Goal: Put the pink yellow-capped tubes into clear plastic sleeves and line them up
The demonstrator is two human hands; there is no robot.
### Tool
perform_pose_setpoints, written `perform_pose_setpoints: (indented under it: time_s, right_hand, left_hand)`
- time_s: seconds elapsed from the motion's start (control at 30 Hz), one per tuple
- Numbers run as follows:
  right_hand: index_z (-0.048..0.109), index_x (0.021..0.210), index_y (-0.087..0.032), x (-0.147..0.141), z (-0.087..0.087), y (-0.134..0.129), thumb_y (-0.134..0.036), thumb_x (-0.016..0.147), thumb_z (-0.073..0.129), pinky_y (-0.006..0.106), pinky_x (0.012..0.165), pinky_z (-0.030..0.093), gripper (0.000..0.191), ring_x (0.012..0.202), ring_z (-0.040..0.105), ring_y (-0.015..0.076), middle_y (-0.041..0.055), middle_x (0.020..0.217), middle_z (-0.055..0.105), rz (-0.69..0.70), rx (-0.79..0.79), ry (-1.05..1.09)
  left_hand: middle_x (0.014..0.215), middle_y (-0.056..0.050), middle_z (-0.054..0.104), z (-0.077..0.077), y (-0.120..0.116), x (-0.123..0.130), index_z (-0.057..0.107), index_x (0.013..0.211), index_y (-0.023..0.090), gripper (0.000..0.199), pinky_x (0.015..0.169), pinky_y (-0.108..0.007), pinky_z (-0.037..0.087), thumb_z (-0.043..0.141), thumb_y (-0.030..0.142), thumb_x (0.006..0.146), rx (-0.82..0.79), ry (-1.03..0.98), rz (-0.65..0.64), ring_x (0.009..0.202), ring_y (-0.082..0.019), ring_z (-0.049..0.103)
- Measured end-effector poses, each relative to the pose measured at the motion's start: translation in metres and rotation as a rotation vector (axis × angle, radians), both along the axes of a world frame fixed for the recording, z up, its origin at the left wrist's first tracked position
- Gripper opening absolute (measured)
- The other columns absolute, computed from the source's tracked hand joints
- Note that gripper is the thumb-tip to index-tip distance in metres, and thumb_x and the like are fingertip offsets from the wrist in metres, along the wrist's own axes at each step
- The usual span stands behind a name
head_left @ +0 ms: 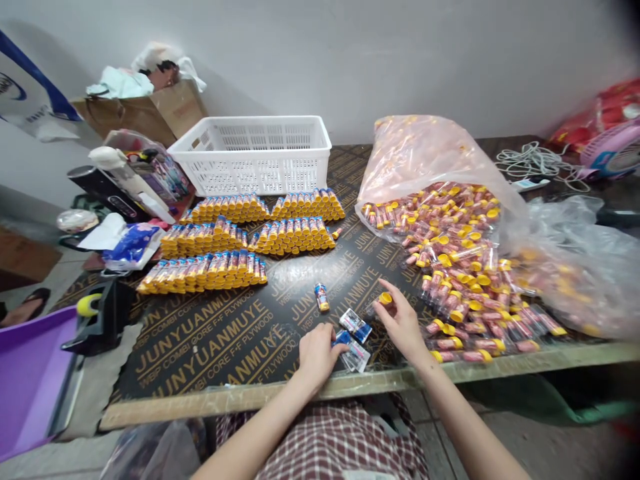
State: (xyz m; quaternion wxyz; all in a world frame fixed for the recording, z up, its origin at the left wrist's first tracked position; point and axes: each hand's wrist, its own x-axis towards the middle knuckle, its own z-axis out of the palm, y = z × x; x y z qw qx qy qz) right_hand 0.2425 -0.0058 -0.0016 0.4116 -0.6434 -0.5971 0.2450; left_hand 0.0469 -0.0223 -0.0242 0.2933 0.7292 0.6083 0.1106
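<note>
A plywood bench (215, 347) printed with brand lettering is covered with goods. A large clear plastic bag (425, 160) is seen at the right, with loose yellow-capped tubes (465, 293) spilled from its mouth. A white plastic crate (250, 157) is set at the rear, and ranked rows of tubes (240, 230) are laid before it. The left grip (316, 353) is curled upon small blue-labelled packets (355, 327); whether one is held cannot be told. The right grip (400, 320) is closed on a yellow cap (385, 299) between thumb and fingertips. A single tube (322, 297) is lying near both grips.

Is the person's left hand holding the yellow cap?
No, the left hand is at the blue-and-white packets, and the right hand holds the yellow cap.
</note>
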Motion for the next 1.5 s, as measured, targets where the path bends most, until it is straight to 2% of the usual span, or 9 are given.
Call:
perform_pose_setpoints:
  time_s: [0.3, 0.47, 0.57, 0.67, 0.77, 0.87, 0.97, 1.13, 1.5]
  right_hand:
    - [0.052, 0.119, -0.020, -0.016, -0.006, -0.016, -0.037, 0.083, 0.053, 0.029, 0.069, 0.047, 0.039, 0.071, 0.057, 0.0149, 0.0042, 0.092, 0.062, 0.008, -0.063, 0.130]
    - [0.061, 0.096, -0.017, -0.022, -0.001, -0.022, -0.041, 0.080, 0.057, 0.028, 0.065, 0.047, 0.029, 0.072, 0.059, 0.0170, 0.0058, 0.087, 0.064, -0.015, -0.036, 0.144]
    - [0.063, 0.088, -0.017, -0.024, 0.004, -0.025, -0.040, 0.080, 0.058, 0.027, 0.059, 0.046, 0.025, 0.068, 0.058, 0.0166, 0.0061, 0.084, 0.065, -0.022, -0.019, 0.123]
    - [0.064, 0.088, -0.018, -0.027, 0.008, -0.027, -0.035, 0.081, 0.058, 0.029, 0.066, 0.048, 0.019, 0.077, 0.060, 0.0183, 0.0068, 0.089, 0.065, 0.003, 0.016, 0.135]
    - [0.064, 0.091, -0.020, -0.030, 0.013, -0.031, -0.030, 0.082, 0.057, 0.032, 0.074, 0.050, 0.016, 0.089, 0.060, 0.0203, 0.0077, 0.095, 0.063, 0.040, 0.065, 0.192]
    - [0.065, 0.095, -0.022, -0.035, 0.016, -0.035, -0.027, 0.082, 0.057, 0.031, 0.076, 0.052, 0.016, 0.095, 0.059, 0.0198, 0.0073, 0.101, 0.061, 0.057, 0.102, 0.260]
    - [0.064, 0.098, -0.024, -0.042, 0.017, -0.040, -0.025, 0.082, 0.058, 0.031, 0.077, 0.053, 0.018, 0.097, 0.058, 0.0198, 0.0073, 0.104, 0.059, 0.064, 0.121, 0.300]
    - [0.064, 0.101, -0.025, -0.054, 0.015, -0.045, -0.022, 0.082, 0.057, 0.033, 0.078, 0.053, 0.021, 0.098, 0.058, 0.0208, 0.0079, 0.105, 0.059, 0.067, 0.172, 0.272]
    - [0.060, 0.115, -0.032, -0.065, 0.017, -0.048, -0.013, 0.082, 0.053, 0.044, 0.089, 0.049, 0.039, 0.101, 0.058, 0.0236, 0.0073, 0.109, 0.059, 0.126, 0.318, 0.027]
  left_hand:
    - [0.074, -0.001, 0.065, 0.000, 0.000, -0.003, 0.061, 0.068, 0.020, 0.015, 0.064, -0.024, 0.032, 0.057, 0.028, 0.081, 0.000, 0.005, -0.026, 0.073, -0.015, 0.058]
    - [0.071, 0.001, 0.063, 0.004, -0.002, -0.006, 0.060, 0.076, 0.022, 0.002, 0.063, -0.024, 0.033, 0.061, 0.024, 0.076, 0.025, -0.078, 0.012, 0.067, -0.014, 0.056]
    - [0.074, 0.001, 0.060, 0.003, -0.003, -0.007, 0.057, 0.068, 0.019, 0.006, 0.064, -0.023, 0.036, 0.061, 0.018, 0.072, 0.082, -0.201, 0.050, 0.069, -0.013, 0.053]
    - [0.067, 0.002, 0.056, 0.001, -0.001, -0.007, 0.053, 0.062, 0.018, 0.009, 0.061, -0.022, 0.037, 0.060, 0.014, 0.067, 0.037, -0.434, 0.135, 0.063, -0.011, 0.051]
    - [0.056, 0.005, 0.055, 0.002, 0.006, -0.009, 0.053, 0.066, 0.017, 0.011, 0.055, -0.021, 0.039, 0.064, 0.017, 0.064, -0.179, -0.782, 0.318, 0.053, -0.010, 0.051]
    - [0.059, 0.002, 0.061, 0.008, 0.017, -0.013, 0.058, 0.078, 0.014, 0.026, 0.054, -0.023, 0.045, 0.072, 0.022, 0.058, -0.426, -1.109, 0.521, 0.052, -0.010, 0.055]
    - [0.066, -0.003, 0.066, 0.016, 0.029, -0.019, 0.064, 0.075, 0.012, 0.031, 0.056, -0.023, 0.049, 0.079, 0.027, 0.053, -0.520, -1.294, 0.646, 0.055, -0.010, 0.059]
    - [0.064, -0.003, 0.067, 0.020, 0.041, -0.026, 0.066, 0.067, 0.011, 0.033, 0.054, -0.021, 0.050, 0.083, 0.031, 0.047, -0.517, -1.408, 0.746, 0.054, -0.010, 0.059]
    - [0.061, -0.002, 0.066, 0.021, 0.043, -0.032, 0.064, 0.063, 0.012, 0.037, 0.053, -0.021, 0.047, 0.084, 0.037, 0.044, -0.452, -1.407, 0.892, 0.050, -0.009, 0.057]
